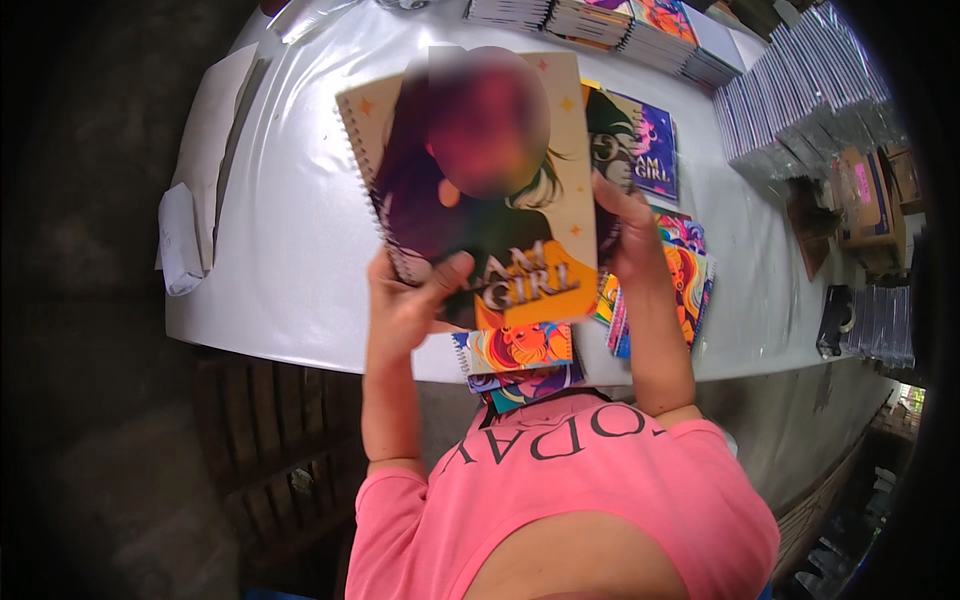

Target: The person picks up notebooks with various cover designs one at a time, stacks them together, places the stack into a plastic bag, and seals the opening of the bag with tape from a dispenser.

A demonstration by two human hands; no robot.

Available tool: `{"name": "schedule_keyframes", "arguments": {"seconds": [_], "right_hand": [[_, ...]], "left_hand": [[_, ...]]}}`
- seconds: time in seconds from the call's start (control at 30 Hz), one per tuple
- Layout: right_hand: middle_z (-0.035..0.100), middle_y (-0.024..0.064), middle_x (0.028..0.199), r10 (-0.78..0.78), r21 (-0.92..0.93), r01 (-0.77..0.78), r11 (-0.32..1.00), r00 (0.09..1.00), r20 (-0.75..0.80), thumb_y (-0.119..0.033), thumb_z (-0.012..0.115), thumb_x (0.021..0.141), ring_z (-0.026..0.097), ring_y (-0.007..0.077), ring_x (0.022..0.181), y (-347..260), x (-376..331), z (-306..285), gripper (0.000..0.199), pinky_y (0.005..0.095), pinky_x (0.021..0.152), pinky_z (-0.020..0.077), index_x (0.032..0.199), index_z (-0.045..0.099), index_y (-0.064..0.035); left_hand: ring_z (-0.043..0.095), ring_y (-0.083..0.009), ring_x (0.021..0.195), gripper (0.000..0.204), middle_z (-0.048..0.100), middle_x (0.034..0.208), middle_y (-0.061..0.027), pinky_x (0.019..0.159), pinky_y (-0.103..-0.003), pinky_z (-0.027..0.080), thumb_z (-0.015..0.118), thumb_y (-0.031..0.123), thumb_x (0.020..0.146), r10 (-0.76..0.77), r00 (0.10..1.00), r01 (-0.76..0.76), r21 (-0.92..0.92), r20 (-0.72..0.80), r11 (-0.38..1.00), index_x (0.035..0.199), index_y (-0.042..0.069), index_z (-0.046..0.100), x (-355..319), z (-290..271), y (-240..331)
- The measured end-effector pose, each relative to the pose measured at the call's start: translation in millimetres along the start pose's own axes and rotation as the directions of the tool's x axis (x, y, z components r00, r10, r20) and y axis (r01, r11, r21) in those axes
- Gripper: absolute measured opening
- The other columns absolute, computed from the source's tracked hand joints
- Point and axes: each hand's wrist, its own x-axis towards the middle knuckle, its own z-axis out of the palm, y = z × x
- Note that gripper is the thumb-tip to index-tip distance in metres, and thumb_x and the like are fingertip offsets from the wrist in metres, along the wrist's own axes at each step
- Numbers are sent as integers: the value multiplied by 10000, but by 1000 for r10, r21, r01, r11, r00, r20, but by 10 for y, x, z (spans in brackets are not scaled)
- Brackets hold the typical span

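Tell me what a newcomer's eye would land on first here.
First, the large spiral-bound notebook with a cream, purple and orange illustrated cover, held up in mid-picture by the left hand at its lower edge and the right hand at its right side. Next, the colourful notebooks lying on the white plastic-covered table beneath. Stacks of wrapped notebooks line the table's far right.

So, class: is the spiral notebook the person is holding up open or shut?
Shut. The spiral notebook shows only its illustrated front cover, with no pages spread; the left hand and right hand grip its lower edges.
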Motion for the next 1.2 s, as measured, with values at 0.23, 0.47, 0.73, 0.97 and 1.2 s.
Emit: {"name": "schedule_keyframes", "arguments": {"seconds": [0.23,0.47,0.73,0.97,1.2], "right_hand": [[623,10,1011,-155,-233,85,969,941,-301,-119,692,805,604,116,891,-226,-794,-703,338,254,765,483,1113,564,-65],[630,64,1007,-285,-250,192,949,861,-421,-66,673,805,624,159,876,-766,-1658,-1446,351,282,779,511,1131,551,-20],[646,51,935,-305,-683,-202,702,781,-545,-69,755,719,596,121,803,-134,-1648,-2542,388,267,730,489,1048,557,-11],[648,85,940,-412,-794,-272,543,737,-535,-89,764,695,605,153,825,-180,-1566,-2510,492,282,761,484,1110,516,1],[299,150,1392,-579,-866,-499,-35,716,-389,-204,768,661,268,395,1283,-145,-1404,-2135,865,553,1013,265,1398,316,-193]], "left_hand": [[632,-132,706,191,651,896,-72,605,-260,520,629,79,846,-188,976,158,-244,-107,957,1018,9,580,-504,60,-200],[369,-353,1168,797,355,1294,-225,939,-463,350,768,360,700,71,948,282,924,-309,258,1339,67,392,-993,-314,-1282],[210,-393,1308,835,237,1405,-208,1003,-566,248,744,446,697,185,920,269,900,-346,343,1385,182,352,-588,4,-1008],[356,-370,1250,739,331,1365,-190,979,-516,333,739,439,700,173,969,102,919,-179,382,1331,195,443,160,-56,-954],[452,-423,1165,955,404,1264,-316,966,-430,399,711,567,673,230,942,121,885,-246,449,1316,-57,382,1790,-457,-1254]]}}
